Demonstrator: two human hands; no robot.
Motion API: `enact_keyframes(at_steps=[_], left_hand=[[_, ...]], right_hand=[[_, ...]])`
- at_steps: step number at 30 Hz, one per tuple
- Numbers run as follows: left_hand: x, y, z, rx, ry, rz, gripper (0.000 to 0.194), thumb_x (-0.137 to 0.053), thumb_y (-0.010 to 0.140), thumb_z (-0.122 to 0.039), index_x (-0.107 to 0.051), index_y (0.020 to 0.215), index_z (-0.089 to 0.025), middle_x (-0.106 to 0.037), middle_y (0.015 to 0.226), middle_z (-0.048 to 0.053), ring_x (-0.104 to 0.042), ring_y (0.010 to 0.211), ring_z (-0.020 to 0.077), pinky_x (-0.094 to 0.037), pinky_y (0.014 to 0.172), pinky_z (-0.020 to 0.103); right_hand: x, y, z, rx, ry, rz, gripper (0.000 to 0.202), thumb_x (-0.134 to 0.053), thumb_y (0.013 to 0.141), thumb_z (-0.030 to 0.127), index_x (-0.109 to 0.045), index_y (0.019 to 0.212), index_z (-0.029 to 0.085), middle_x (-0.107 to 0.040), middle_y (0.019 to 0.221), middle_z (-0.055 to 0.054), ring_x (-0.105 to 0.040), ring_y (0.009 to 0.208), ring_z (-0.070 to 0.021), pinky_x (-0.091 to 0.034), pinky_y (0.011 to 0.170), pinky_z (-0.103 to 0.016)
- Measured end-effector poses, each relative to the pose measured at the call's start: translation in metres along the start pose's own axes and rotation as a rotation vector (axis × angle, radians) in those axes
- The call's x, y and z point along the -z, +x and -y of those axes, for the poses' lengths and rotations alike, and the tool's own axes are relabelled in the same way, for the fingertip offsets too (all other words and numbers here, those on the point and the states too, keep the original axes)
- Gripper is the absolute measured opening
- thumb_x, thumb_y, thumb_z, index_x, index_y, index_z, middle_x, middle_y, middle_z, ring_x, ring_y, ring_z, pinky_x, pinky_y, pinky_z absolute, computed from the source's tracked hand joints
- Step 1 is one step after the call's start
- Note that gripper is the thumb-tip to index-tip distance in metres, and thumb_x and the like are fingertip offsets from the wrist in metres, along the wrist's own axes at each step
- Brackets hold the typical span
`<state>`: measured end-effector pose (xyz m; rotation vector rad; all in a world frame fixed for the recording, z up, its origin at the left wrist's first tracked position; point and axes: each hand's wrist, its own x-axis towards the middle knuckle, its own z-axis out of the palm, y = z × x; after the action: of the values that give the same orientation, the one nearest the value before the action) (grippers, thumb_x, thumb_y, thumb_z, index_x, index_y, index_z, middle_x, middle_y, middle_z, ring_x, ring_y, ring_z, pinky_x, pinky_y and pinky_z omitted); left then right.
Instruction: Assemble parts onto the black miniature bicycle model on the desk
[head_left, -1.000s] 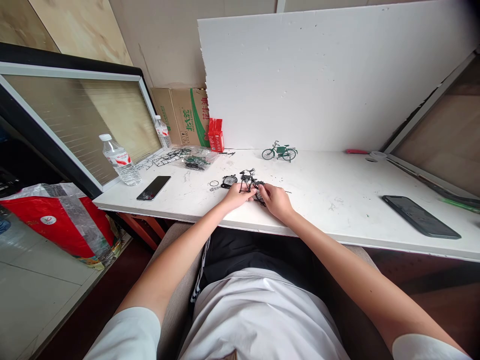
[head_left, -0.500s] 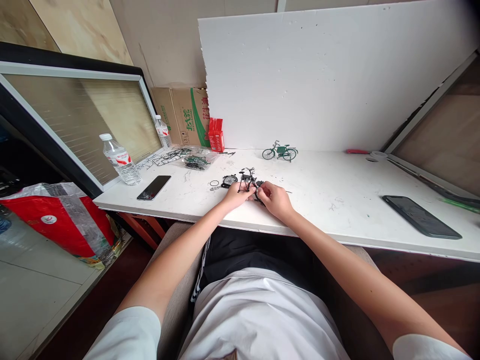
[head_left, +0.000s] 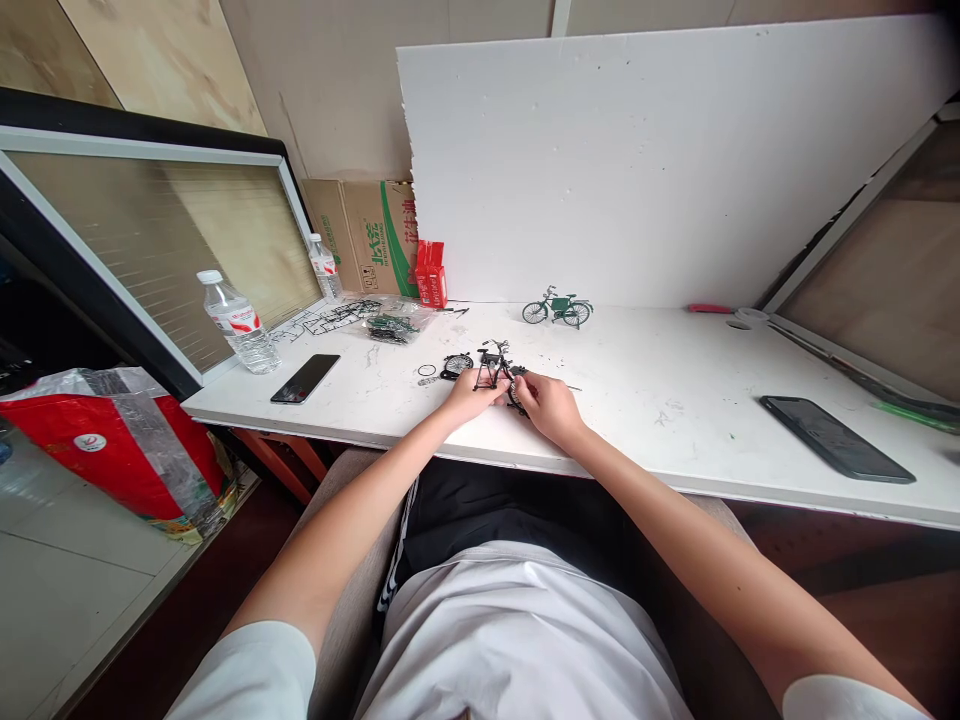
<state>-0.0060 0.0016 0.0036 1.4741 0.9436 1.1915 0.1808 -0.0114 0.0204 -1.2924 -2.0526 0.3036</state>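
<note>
Between my hands is a black model bicycle [head_left: 495,360], its handlebar pointing up and away from me. My left hand [head_left: 468,398] is closed around the lower rear part of its frame. At the front, my right hand [head_left: 551,405] pinches near a small black wheel [head_left: 516,394], which shows partly between the fingers. Whether the wheel is fixed to the fork I cannot tell. Just left of the hands lie a loose spoked wheel [head_left: 457,365] and a thin ring [head_left: 427,370]. Further back stands a green model bicycle [head_left: 557,307].
A bag of parts [head_left: 394,326] and parts frames [head_left: 341,317] lie at the back left. Two water bottles [head_left: 240,325] stand near a phone [head_left: 306,379]. Another phone [head_left: 836,438] lies at the right. A red box [head_left: 431,275] stands by a carton [head_left: 375,240].
The view has shifted slightly. Both hands keep their hold on the black model bicycle, with only small finger movement at the front wheel.
</note>
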Motion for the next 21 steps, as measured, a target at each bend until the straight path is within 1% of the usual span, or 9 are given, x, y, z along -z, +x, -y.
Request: enact_keyframes(at_steps=[4,6,11,17,21], left_hand=[[-0.0011,-0.0003,-0.0018,0.009,-0.037,-0.013,0.033,-0.081,0.084,-0.046,-0.069,0.088,-0.015,-0.069,0.082,0.006,-0.062,0.073,0.0152,-0.056,0.079,0.033],[-0.0010,-0.0001,-0.0014,0.014,-0.050,-0.012,0.032,-0.081,0.084,-0.045,-0.069,0.087,-0.015,-0.069,0.081,0.006,-0.063,0.074,0.0152,-0.057,0.080,0.033],[-0.0004,-0.0005,-0.0001,0.005,-0.027,-0.005,0.030,-0.078,0.087,-0.043,-0.069,0.088,-0.014,-0.068,0.078,0.005,-0.065,0.074,0.0154,-0.057,0.077,0.031],[-0.0010,-0.0015,-0.0020,-0.030,0.047,0.005,0.032,-0.074,0.091,-0.046,-0.067,0.083,-0.016,-0.069,0.075,0.005,-0.063,0.072,0.0146,-0.056,0.075,0.029],[-0.0010,-0.0005,-0.0010,-0.049,0.048,0.011,0.035,-0.075,0.090,-0.048,-0.067,0.081,-0.016,-0.068,0.074,0.005,-0.062,0.071,0.0147,-0.056,0.074,0.029]], right_hand=[[0.0002,-0.0006,-0.0001,-0.017,0.056,-0.027,0.032,-0.050,0.102,0.049,-0.058,0.083,0.024,-0.068,0.072,-0.003,-0.055,0.061,-0.0195,-0.034,0.060,-0.030],[0.0000,-0.0006,-0.0003,-0.007,0.069,-0.034,0.027,-0.054,0.100,0.047,-0.059,0.085,0.024,-0.069,0.074,-0.003,-0.057,0.063,-0.0192,-0.035,0.060,-0.030],[-0.0007,0.0004,-0.0019,0.024,0.039,-0.023,0.029,-0.052,0.099,0.041,-0.051,0.075,0.024,-0.065,0.070,-0.003,-0.050,0.060,-0.0179,-0.031,0.058,-0.030],[-0.0005,0.0003,-0.0016,0.017,0.003,-0.012,0.038,-0.047,0.101,0.044,-0.042,0.069,0.025,-0.057,0.062,-0.002,-0.040,0.056,-0.0171,-0.026,0.057,-0.031],[-0.0010,0.0003,-0.0012,0.020,-0.032,-0.007,0.041,-0.045,0.103,0.045,-0.041,0.068,0.025,-0.056,0.061,-0.002,-0.039,0.054,-0.0169,-0.025,0.058,-0.031]])
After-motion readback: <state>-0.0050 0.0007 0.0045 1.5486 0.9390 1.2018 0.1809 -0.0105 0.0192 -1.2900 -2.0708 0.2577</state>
